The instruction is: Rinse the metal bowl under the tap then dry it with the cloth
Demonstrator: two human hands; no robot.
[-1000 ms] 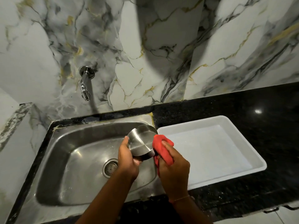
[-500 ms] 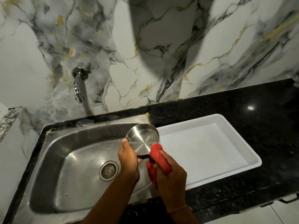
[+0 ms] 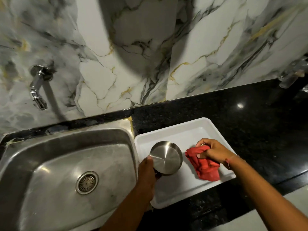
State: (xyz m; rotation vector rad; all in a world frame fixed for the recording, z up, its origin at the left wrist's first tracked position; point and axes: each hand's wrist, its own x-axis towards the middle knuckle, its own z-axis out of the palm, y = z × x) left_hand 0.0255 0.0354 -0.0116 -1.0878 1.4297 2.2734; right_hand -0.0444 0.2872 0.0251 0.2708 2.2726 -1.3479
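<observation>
While over the tray (image 3: 186, 127), bowl (image 3: 166, 157) in left grip (image 3: 146, 172), cloth (image 3: 204, 165) in right grip (image 3: 211, 151)

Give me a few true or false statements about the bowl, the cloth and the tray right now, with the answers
1. The left hand holds the metal bowl with its base turned up. True.
2. The bowl is over the sink. False: it is over the white tray, right of the sink.
3. The right hand grips the red cloth. True.
4. The cloth is pressed against the bowl. False: a gap of bare tray shows between them.
5. Water streams from the tap. False: no water is visible coming from it.
</observation>
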